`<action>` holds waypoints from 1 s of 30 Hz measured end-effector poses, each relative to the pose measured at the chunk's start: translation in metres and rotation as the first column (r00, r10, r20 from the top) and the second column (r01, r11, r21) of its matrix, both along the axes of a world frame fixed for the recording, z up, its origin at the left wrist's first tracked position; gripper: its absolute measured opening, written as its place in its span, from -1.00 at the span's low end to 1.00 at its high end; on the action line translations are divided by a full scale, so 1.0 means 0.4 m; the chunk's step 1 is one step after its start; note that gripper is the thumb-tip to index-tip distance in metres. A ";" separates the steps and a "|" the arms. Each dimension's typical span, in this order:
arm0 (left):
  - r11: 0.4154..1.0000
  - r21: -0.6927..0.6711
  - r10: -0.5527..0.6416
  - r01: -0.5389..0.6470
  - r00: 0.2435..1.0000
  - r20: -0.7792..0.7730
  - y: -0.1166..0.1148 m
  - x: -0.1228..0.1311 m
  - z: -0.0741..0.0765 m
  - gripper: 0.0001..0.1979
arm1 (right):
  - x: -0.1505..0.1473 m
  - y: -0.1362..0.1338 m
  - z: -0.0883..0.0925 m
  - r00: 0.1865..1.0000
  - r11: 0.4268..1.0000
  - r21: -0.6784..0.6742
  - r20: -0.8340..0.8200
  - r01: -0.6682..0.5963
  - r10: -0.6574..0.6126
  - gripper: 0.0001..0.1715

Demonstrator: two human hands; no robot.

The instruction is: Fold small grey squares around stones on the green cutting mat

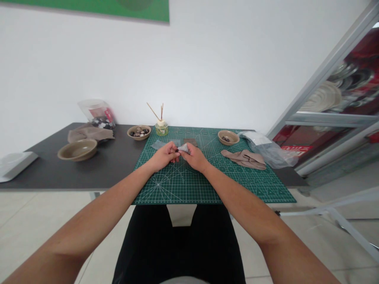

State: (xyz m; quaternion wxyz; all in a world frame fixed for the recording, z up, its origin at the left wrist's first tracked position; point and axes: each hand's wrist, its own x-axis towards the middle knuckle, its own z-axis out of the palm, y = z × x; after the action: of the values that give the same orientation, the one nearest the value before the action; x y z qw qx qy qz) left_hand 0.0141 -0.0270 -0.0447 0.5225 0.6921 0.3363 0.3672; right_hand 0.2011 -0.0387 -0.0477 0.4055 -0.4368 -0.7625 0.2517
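Observation:
Over the green cutting mat (213,181) my left hand (164,156) and my right hand (194,157) meet, fingers curled. Together they pinch a small grey pouch (184,148) with a small dark piece at its mouth. A flat grey bag (161,144) and a dark square piece (190,141) lie on the mat just behind the hands. To the left behind them is a tan bowl of small stones (139,132). A second tan bowl (228,137) with a few dark stones stands to the right.
A reed diffuser (161,127) stands at the mat's far edge. A beige cloth (245,158) and a clear plastic bag (266,148) lie right. On the dark table (112,169) sit an empty bowl (77,149), another cloth (89,134), a plastic jar (99,114) and a white tray (14,163).

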 end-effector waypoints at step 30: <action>1.000 0.003 -0.029 0.029 0.999 0.016 0.001 0.000 -0.001 -0.72 | 0.002 -0.006 0.008 0.999 0.999 0.008 -0.043 0.031 -0.031 -0.71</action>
State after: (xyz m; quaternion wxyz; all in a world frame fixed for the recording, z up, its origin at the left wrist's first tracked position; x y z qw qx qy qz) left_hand 0.0140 -0.0266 -0.0452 0.5294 0.6947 0.3216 0.3657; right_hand 0.2019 -0.0411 -0.0446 0.4274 -0.4415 -0.7479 0.2514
